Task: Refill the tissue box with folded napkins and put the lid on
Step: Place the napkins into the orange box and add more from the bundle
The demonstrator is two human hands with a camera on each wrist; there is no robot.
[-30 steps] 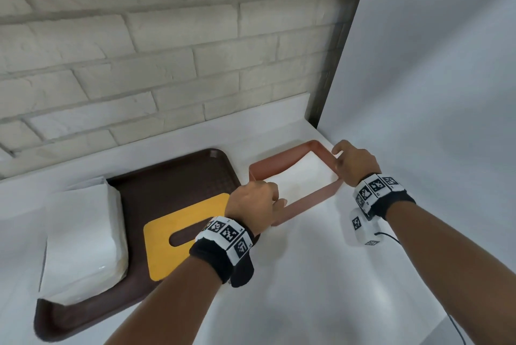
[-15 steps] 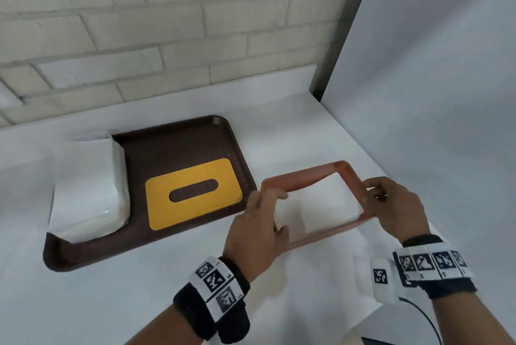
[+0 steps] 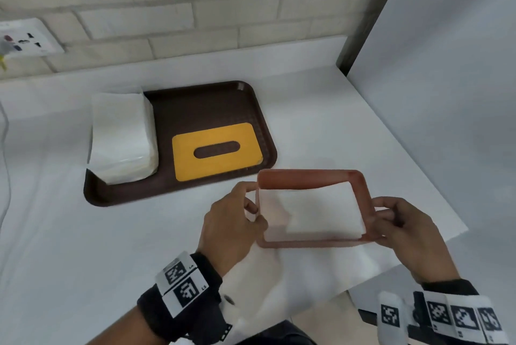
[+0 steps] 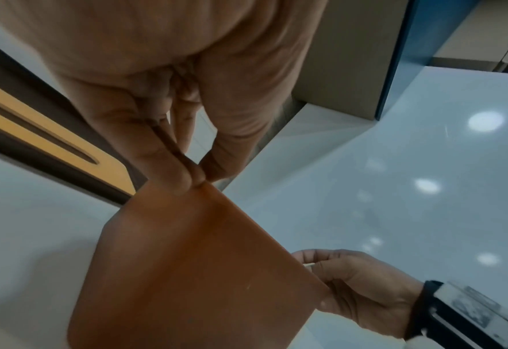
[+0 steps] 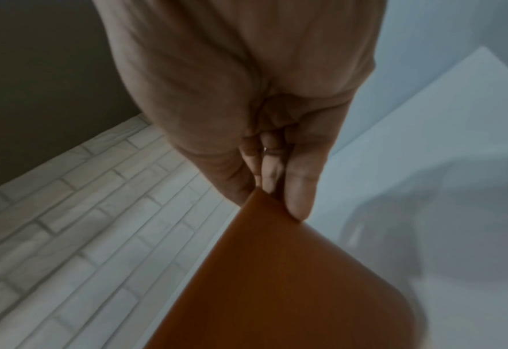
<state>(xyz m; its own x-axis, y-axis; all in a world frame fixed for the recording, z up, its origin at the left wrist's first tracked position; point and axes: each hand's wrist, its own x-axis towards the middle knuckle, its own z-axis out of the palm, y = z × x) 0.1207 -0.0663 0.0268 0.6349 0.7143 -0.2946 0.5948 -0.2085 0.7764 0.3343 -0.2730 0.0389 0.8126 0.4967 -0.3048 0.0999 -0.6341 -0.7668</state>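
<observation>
1. Fingers: left hand (image 3: 231,221) pinches the left short wall of the tissue box (image 3: 304,178), thumb inside the rim, fingers (image 4: 169,170) pressed together on the outer face. Right hand (image 3: 405,230) pinches the right short wall the same way; its fingers (image 5: 300,189) lie side by side on the outside.
2. Box location: terracotta, open-topped, held between both hands at about 5 o'clock of the tray (image 3: 117,196), over the white counter (image 3: 69,247) near its front edge. Cannot tell if the base touches the counter.
3. Inside the box: white folded napkins (image 3: 321,210), lying toward the right end. Count not readable.
4. Counts: 1 box, 1 lid, 1 tray, 1 napkin stack outside the box, 2 hands.
5. Lid (image 3: 216,150): yellow, flat, one oval slot in the middle, lying on the tray's right half. Off the box, at about 11 o'clock from it.
6. Napkin stack (image 3: 122,135): white, thick, sitting on the tray's left end, overhanging the left rim.
7. Tray: dark brown, rectangular, rounded corners, at 12 o'clock of the left hand.
8. Writing: none legible. Both wrists carry black bands with square black-and-white coded markers (image 3: 181,283); small characters beside them are too blurred to read.
9. Wall socket plate (image 3: 25,37) on the brick wall at 10 o'clock; markings unreadable.
</observation>
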